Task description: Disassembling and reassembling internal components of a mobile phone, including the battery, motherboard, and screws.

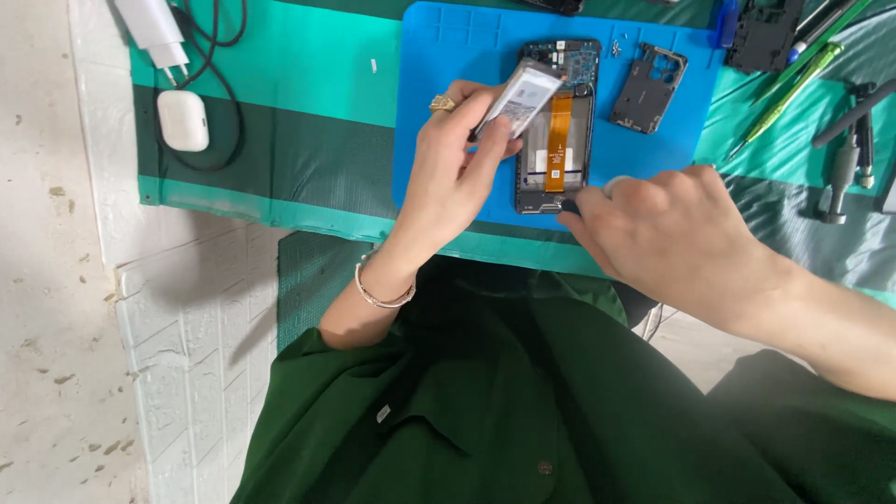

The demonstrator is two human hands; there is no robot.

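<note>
The phone battery (519, 101), a flat silvery-white pouch with a printed label, is tilted up out of the opened smartphone (557, 126), its lower edge pinched between the thumb and fingers of the left hand (455, 173). The smartphone lies back-off on a blue silicone repair mat (439, 56), showing a dark frame, a blue circuit board at its far end and an orange flex ribbon (558, 131) running down the battery bay. The right hand (667, 233) is closed around a small dark tool tip (569, 205) pressed at the phone's near right corner; what the fingers grip further in is hidden. A black inner cover plate (648, 88) rests flat just right of the phone on the mat, with tiny screws (616, 47) beside it. There is bare mat left of the phone. Beyond the mat's left edge, on green striped cloth, sit a smooth white earbud case (183, 120) and a white charger plug (154, 33) with a black cable. Green-handled tools (793, 84) and dark metal ones lie well apart to the right.
</note>
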